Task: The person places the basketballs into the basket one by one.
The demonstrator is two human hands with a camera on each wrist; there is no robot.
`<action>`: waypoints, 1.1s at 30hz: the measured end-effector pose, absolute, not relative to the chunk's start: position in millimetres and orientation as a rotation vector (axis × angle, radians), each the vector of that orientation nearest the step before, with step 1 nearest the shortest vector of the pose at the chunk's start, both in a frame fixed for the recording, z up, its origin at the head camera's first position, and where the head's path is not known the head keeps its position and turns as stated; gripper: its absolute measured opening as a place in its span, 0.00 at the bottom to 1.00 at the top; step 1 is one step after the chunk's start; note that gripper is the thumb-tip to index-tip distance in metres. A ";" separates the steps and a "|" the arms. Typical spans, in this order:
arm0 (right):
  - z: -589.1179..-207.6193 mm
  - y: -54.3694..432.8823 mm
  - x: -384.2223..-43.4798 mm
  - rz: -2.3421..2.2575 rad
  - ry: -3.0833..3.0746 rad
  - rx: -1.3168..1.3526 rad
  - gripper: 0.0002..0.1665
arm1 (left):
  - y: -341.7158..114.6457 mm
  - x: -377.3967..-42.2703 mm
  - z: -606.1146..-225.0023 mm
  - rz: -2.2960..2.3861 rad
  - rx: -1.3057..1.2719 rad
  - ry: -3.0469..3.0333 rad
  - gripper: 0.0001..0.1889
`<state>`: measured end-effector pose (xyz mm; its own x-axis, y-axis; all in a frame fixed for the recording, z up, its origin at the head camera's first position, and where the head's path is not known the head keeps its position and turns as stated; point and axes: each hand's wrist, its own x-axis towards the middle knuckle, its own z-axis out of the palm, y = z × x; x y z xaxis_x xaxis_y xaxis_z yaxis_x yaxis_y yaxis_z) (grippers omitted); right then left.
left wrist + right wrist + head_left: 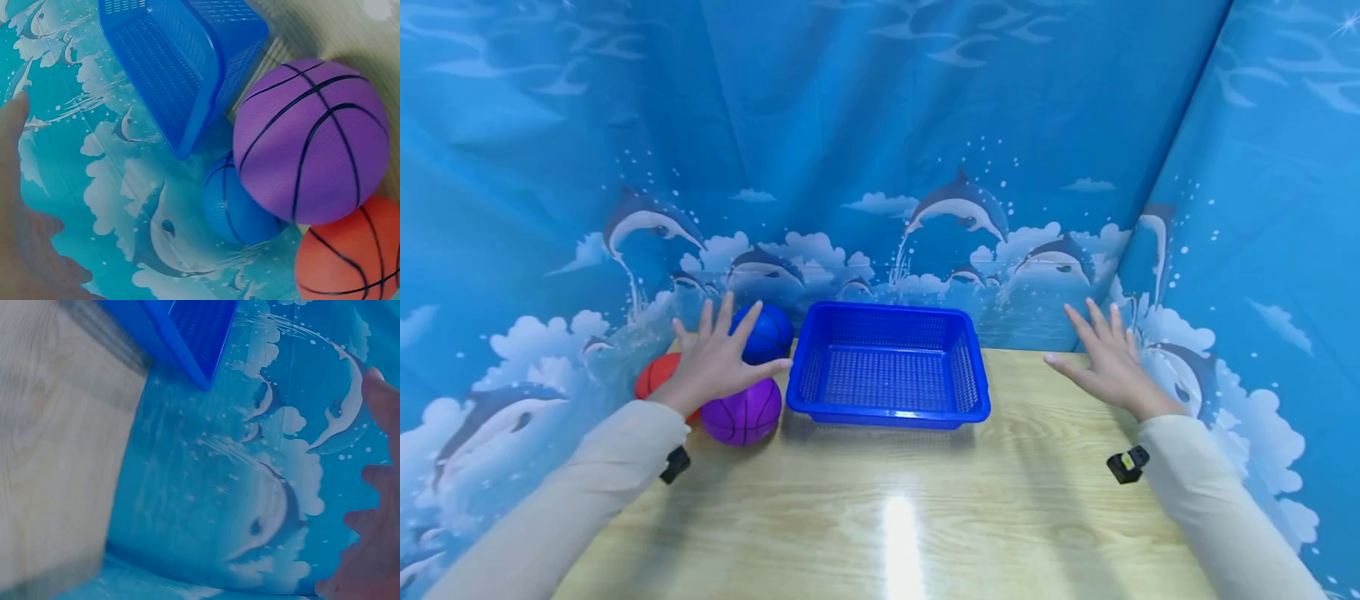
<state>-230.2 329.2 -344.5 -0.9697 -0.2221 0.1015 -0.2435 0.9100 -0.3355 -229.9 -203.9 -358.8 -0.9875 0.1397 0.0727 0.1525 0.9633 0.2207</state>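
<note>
A blue plastic basket (887,414) with perforated walls stands on the table between the two hands, and nothing lies in it. My left hand (715,358) is held with fingers spread above three small basketballs, left of the basket. The purple ball (312,144) is nearest the basket's front left corner. Behind it is the blue ball (767,333), and the orange-red ball (350,256) lies farther left, partly hidden by the hand in the head view. My right hand (1105,362), fingers spread and holding nothing, hovers over the table's right side.
The wood-grain table (850,500) has a bright light reflection near its front. A blue curtain (887,167) printed with dolphins and clouds rises behind the table and along both sides. A small black camera (1127,464) is strapped at the right wrist.
</note>
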 end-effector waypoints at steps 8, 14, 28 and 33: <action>-379.2 315.4 -253.3 0.790 -3.053 0.361 0.51 | -218.0 -217.6 -381.2 -0.473 -0.170 -3.076 0.59; -405.8 301.0 -266.4 1.017 -3.085 0.339 0.51 | -229.4 -208.8 -400.5 -0.501 -0.134 -3.093 0.61; -462.7 279.5 -285.0 1.490 -3.036 0.285 0.41 | -245.1 -191.5 -437.9 -0.604 -0.036 -3.038 0.59; -476.9 276.8 -289.3 1.661 -2.950 0.249 0.37 | -247.0 -190.4 -454.6 -0.738 -0.036 -2.986 0.58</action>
<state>-289.3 276.8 -476.9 -0.9576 -0.2481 -0.1467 -0.0032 0.5181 -0.8553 -190.4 -247.0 -454.6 -0.9976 0.0071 0.0692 0.0385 0.8846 0.4647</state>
